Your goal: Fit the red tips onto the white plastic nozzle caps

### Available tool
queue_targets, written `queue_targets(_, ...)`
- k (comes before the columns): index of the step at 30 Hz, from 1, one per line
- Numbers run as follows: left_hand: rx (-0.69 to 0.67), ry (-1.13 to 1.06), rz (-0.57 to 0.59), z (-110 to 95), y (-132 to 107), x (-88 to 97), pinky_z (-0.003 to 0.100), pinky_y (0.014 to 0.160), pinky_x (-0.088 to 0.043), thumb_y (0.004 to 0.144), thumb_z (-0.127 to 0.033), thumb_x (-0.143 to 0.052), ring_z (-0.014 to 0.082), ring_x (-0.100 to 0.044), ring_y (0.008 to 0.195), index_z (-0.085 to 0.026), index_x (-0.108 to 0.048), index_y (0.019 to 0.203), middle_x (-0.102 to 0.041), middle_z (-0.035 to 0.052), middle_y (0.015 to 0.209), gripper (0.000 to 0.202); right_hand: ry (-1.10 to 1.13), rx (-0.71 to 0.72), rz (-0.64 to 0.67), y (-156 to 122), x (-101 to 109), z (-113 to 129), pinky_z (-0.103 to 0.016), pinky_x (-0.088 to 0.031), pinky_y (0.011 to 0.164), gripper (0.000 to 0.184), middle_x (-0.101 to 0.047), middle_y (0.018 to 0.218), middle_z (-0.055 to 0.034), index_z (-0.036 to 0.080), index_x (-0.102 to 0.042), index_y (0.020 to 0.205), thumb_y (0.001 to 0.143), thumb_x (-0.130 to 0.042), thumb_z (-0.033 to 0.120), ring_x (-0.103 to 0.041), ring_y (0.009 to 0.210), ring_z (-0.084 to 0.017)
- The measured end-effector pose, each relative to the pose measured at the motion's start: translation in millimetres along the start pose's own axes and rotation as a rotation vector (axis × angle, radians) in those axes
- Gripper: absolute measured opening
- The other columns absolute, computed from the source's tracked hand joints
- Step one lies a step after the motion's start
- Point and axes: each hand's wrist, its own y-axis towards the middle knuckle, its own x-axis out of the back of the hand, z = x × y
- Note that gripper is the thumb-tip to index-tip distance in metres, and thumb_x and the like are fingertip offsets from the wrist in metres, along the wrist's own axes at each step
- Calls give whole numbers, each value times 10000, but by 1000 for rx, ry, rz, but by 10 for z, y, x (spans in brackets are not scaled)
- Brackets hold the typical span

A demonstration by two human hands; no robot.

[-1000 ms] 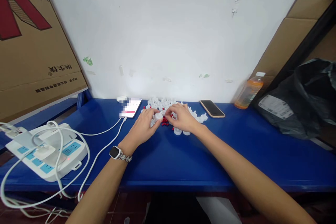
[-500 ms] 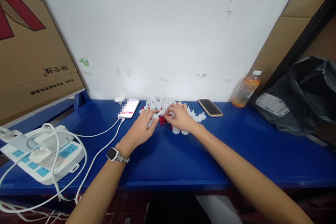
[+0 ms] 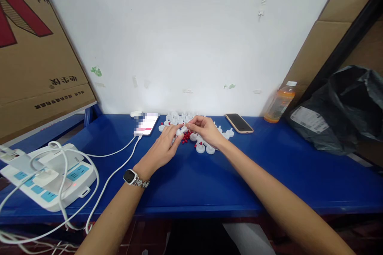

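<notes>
My left hand (image 3: 164,143) is closed around a white plastic nozzle cap (image 3: 178,132), its spout pointing toward my other hand. The fingers of my right hand (image 3: 206,130) are pinched at the spout's tip, where a small red tip cap (image 3: 183,124) shows. Below and between the hands lies a pile of loose red tip caps (image 3: 186,137). Just right of the pile, several white nozzle caps (image 3: 210,149) stand on the blue table, at least one with a red tip. More white nozzle caps (image 3: 173,116) crowd behind my hands, partly hidden by them.
A lit phone (image 3: 147,124) on a cable lies left of the caps, and a dark phone (image 3: 239,123) lies to the right. At far left sits a power strip (image 3: 60,179) with tangled white cables. An orange drink bottle (image 3: 280,102) and a black plastic bag (image 3: 338,115) stand right.
My right hand has moved from beside the red pile up to the tip of the nozzle cap in my left hand. A red tip cap now shows there. My left hand has barely moved.
</notes>
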Motion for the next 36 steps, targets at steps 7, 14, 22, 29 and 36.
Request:
queue_targets(7,-32,74,-23,-49,-11,-12,505,1158,-333,1034,-397,-319,275,-446,1330,-178,-316,1497,-513,147,1396,512,237,-43,-9,-13,-86,-42,-238,-334,502,399,-622,604,27,184,-545,715,666,-845,443,-463,501,-80)
queue_targets(14,-60,7,-97,-108,-11,-59,512,1204,-248,1042,-368,-287,264,-371,1408,-200,-207,1538,-396,147,1517,530,272,-5,-55,-58,-246,104,-236,-314,498,426,-583,565,44,191,-515,671,636,-864,434,-433,493,-73)
queue_targets(22,114,-51,-197,45,61,67,472,1104,-366,1021,-462,-358,254,-470,1268,-250,-138,1562,-498,121,1361,621,-75,140,-36,312,-116,111,-262,-419,573,339,-622,624,20,205,-509,718,751,-750,441,-536,568,-118)
queue_targets(29,155,66,-245,187,25,161,431,1053,-392,1030,-410,-352,234,-504,1165,-222,-540,1236,-558,88,1187,336,-838,117,65,792,-41,-143,-252,-403,615,79,-671,723,-13,189,-580,757,805,-634,220,-585,660,-138)
queue_targets(36,147,26,-246,61,16,165,405,1020,-417,1034,-401,-347,222,-498,1133,-224,-578,1138,-546,74,1121,309,-1130,99,152,908,-144,-287,-248,-363,623,36,-705,840,-42,191,-631,831,831,-611,220,-601,757,-161)
